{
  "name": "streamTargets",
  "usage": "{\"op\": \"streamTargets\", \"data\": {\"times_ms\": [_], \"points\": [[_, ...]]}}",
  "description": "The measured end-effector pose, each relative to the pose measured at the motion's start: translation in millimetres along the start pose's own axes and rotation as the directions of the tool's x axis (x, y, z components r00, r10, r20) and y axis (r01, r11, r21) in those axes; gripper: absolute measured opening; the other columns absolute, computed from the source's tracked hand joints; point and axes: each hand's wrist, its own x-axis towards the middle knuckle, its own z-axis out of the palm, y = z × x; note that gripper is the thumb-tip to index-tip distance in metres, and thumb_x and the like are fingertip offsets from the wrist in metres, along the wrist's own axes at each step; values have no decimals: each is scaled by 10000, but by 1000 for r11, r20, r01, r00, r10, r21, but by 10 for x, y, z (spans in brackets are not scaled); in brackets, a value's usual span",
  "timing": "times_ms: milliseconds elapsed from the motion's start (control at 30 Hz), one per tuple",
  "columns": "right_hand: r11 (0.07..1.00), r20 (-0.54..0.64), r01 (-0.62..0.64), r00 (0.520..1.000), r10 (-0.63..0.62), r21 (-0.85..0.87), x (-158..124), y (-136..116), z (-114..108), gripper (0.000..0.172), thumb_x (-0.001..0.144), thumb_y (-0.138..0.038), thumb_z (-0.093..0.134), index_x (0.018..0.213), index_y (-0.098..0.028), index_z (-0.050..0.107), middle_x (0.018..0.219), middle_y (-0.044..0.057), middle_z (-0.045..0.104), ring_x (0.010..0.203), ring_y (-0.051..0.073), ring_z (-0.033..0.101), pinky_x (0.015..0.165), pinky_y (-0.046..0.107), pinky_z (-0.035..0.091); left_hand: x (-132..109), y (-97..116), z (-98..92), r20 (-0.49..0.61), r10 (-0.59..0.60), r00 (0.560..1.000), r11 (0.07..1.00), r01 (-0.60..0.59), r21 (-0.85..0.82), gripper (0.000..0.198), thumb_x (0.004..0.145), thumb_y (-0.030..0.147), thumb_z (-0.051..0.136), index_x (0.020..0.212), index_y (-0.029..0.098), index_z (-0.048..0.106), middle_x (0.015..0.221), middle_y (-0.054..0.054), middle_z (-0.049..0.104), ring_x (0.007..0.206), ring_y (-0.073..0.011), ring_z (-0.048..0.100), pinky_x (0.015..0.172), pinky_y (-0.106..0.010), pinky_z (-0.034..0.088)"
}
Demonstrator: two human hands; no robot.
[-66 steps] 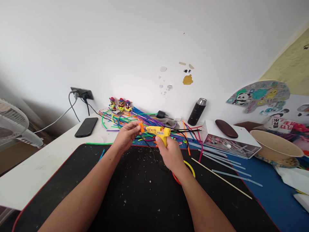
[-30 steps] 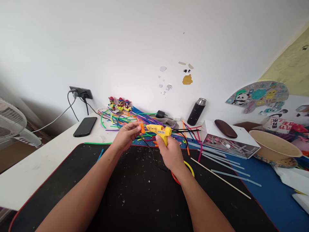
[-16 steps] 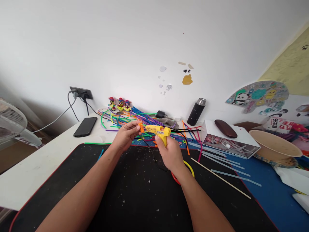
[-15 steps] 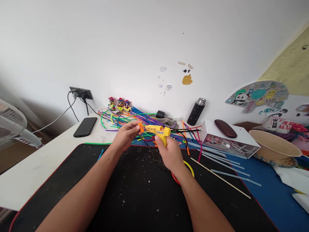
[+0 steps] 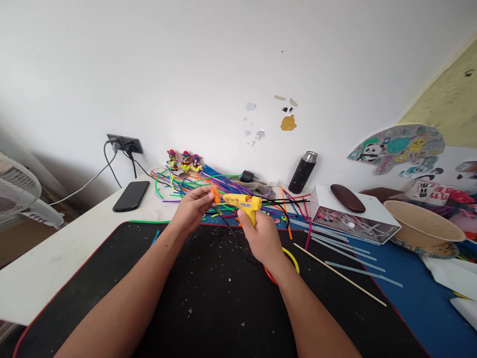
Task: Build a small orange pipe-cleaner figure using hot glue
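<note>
My left hand [image 5: 196, 209] pinches a small orange piece [image 5: 215, 195] between thumb and fingers; its exact kind is too small to make out. Wrapped around the handle of a yellow hot glue gun [image 5: 243, 203] is my right hand [image 5: 263, 237]. The gun's nozzle points left and is close to the orange piece; whether they touch I cannot tell. Behind both hands lies a loose heap of coloured pipe cleaners [image 5: 238, 186]. A thin black cord [image 5: 234, 238] runs below the gun on the black mat [image 5: 208, 308].
Left are a phone [image 5: 131, 196] and a fan [image 5: 22, 189]. Small figures [image 5: 185, 160] stand at the back. Rightward are a black flask [image 5: 302, 173], a white box [image 5: 354, 214], a bowl [image 5: 425, 223], clear glue sticks [image 5: 361, 272], a wooden stick [image 5: 339, 273] and a yellow-red ring [image 5: 293, 259].
The glue gun has moved slightly left, bringing its nozzle closer to the orange piece. My left hand has shifted slightly left, still pinching the piece.
</note>
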Motion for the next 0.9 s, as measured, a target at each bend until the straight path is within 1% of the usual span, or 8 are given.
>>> {"op": "streamTargets", "data": {"times_ms": [267, 500, 633, 733, 833, 900], "points": [[1000, 24, -28, 999, 28, -5, -4, -17, -10, 437, 1000, -556, 479, 701, -237, 496, 573, -16, 483, 552, 167, 456, 554, 296, 293, 11, -3, -12, -20, 11, 1000, 1000, -11, 7, 424, 559, 252, 1021, 916, 129, 827, 858, -60, 780, 687, -113, 681, 615, -187, 565], [999, 47, -35, 998, 36, -15, -9, -20, -4, 409, 1010, -525, 499, 722, -235, 514, 603, 6, 555, 586, 182, 522, 551, 293, 306, 17, -19, -29, -36, 52, 998, 999, -52, 13, 377, 598, 249, 1000, 917, 149, 827, 847, -60, 775, 673, -120, 662, 623, -222, 539], [998, 63, -40, 997, 44, -52, -4, -15, -1, 401, 1018, -521, 497, 748, -228, 539, 637, 16, 591, 597, 184, 534, 559, 291, 309, 21, -23, -29, -55, 72, 996, 997, -70, 31, 369, 600, 253, 997, 909, 149, 824, 841, -56, 768, 686, -130, 664, 655, -244, 534], [993, 110, -47, 992, 58, -106, 0, -4, 7, 402, 1022, -524, 496, 762, -222, 555, 665, 26, 618, 610, 188, 548, 570, 291, 304, 46, 3, -58, -105, 114, 988, 993, -111, 27, 364, 589, 255, 997, 889, 157, 816, 824, -43, 758, 691, -130, 653, 652, -243, 525], [985, 186, -17, 981, 48, -169, -6, 1, 25, 371, 1028, -492, 506, 800, -214, 598, 710, 40, 662, 640, 198, 579, 583, 292, 301, 97, 55, -128, -208, 169, 963, 984, -176, -14, 370, 573, 247, 997, 872, 161, 796, 816, -29, 744, 696, -115, 647, 633, -218, 511], [977, 233, 21, 972, 30, -213, -20, -4, 41, 346, 1030, -478, 516, 844, -210, 630, 743, 52, 690, 667, 209, 600, 589, 296, 293, 128, 87, -178, -273, 183, 944, 978, -204, -48, 382, 564, 234, 996, 873, 167, 782, 786, -8, 721, 689, -103, 642, 626, -200, 509]]}}
